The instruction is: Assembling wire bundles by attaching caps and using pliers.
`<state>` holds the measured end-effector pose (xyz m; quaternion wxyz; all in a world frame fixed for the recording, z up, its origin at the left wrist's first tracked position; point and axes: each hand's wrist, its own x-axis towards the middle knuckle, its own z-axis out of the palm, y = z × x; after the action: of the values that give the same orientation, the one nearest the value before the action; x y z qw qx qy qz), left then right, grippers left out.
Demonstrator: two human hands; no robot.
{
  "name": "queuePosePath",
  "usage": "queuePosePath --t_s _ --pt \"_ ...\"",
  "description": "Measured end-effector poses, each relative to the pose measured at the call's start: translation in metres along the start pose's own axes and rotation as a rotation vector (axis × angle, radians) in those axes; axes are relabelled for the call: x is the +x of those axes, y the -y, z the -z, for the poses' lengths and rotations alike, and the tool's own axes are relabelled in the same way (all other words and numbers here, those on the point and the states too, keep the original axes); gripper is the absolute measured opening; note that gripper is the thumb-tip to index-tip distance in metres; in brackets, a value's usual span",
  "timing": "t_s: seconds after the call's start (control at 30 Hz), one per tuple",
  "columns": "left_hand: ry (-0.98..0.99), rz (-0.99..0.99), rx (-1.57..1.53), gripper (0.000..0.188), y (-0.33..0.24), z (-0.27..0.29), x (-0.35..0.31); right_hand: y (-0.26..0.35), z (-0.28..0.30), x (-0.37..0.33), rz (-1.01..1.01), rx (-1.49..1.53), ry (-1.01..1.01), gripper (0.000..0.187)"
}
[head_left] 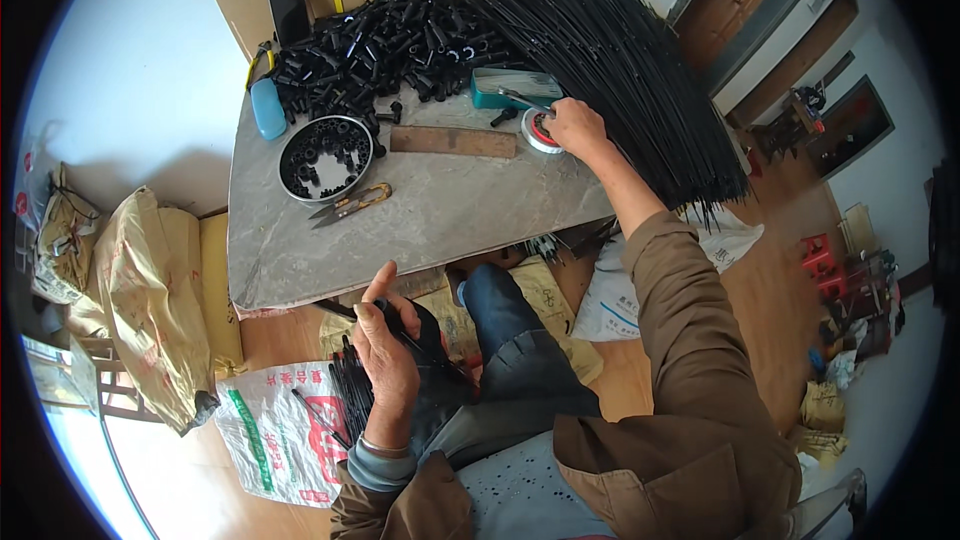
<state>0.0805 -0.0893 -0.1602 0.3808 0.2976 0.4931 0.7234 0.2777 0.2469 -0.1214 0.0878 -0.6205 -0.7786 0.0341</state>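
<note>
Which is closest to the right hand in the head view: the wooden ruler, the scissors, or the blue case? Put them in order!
From the right hand:
1. The wooden ruler, lying flat just to its left.
2. The scissors, further left and nearer the table's front edge.
3. The blue case, farthest, by the table's left edge.

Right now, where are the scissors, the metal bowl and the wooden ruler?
scissors [350, 205], head view, on the pivot.
metal bowl [287, 177], head view, on its left rim.
wooden ruler [452, 142], head view, mid-length.
</note>
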Motion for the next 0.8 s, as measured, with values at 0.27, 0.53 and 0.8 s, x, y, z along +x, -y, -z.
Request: queuePosePath --t_s 0.27,0.53,0.8 --pt "0.010 0.003 -0.025 0.064 0.003 0.004 -0.001 0.007 0.011 -0.008 -0.007 0.139 0.028 0.031" --pt "-0.013 -0.017 -0.026 0.059 0.006 0.003 -0.001 0.001 0.007 -0.002 0.009 0.108 0.004 0.031" --pt "-0.006 -0.006 -0.030 0.062 0.005 0.002 -0.002 0.004 0.012 -0.010 0.009 0.074 0.077 0.030"
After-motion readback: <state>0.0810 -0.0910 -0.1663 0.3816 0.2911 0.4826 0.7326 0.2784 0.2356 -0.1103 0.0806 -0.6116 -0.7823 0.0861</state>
